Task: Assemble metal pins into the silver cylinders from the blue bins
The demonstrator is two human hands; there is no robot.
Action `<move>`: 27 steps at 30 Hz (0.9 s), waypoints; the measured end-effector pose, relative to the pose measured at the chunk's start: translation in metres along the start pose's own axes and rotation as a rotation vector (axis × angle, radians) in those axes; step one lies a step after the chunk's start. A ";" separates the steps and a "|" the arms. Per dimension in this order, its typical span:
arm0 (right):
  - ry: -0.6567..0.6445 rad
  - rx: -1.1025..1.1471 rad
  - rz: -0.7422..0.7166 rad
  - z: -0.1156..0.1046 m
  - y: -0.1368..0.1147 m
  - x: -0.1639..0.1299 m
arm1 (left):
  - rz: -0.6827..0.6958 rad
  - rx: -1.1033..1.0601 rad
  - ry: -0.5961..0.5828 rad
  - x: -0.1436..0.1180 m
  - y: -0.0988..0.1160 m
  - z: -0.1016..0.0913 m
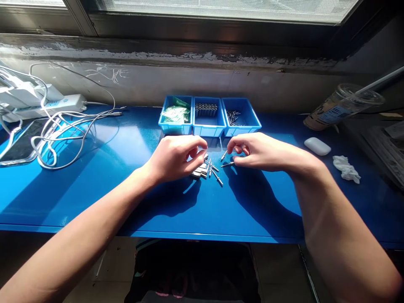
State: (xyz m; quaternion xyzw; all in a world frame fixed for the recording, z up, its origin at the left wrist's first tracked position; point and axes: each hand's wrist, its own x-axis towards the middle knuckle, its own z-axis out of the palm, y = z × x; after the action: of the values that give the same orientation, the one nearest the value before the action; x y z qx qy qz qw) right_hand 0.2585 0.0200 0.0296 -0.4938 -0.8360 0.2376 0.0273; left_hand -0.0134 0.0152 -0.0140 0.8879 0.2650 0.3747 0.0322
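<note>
My left hand (176, 158) rests on the blue table (94, 176), fingers curled over a small pile of metal sleeves (199, 171); whether it grips one I cannot tell. My right hand (255, 150) pinches a thin metal pin (227, 164) between thumb and fingers, its tip pointing left. Several loose pins (214, 170) lie between the two hands. Behind them stand three blue bins: the left bin (175, 126) holds green packets, the middle bin (208, 126) holds metal sleeves, the right bin (252, 122) holds pins.
White cables (59, 130) and a power strip (59, 103) lie at the far left beside a phone (19, 145). At the right are a tipped plastic cup (341, 105), a white earbud case (317, 146) and a crumpled tissue (346, 169). A window sill runs behind.
</note>
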 end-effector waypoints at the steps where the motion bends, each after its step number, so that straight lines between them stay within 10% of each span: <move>1: 0.021 -0.005 -0.048 0.002 0.001 0.002 | 0.005 -0.005 -0.003 0.000 0.000 0.000; 17: 0.043 -0.146 0.034 0.021 -0.003 0.016 | -0.014 -0.003 -0.034 -0.001 -0.001 0.001; 27: 0.450 0.232 -0.344 0.031 -0.030 0.016 | -0.085 -0.024 -0.099 0.000 -0.006 0.005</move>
State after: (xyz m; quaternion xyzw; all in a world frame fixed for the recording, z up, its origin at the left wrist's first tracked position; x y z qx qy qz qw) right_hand 0.2176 0.0097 0.0120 -0.3786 -0.8477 0.2079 0.3080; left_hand -0.0129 0.0209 -0.0193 0.8928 0.2961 0.3319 0.0719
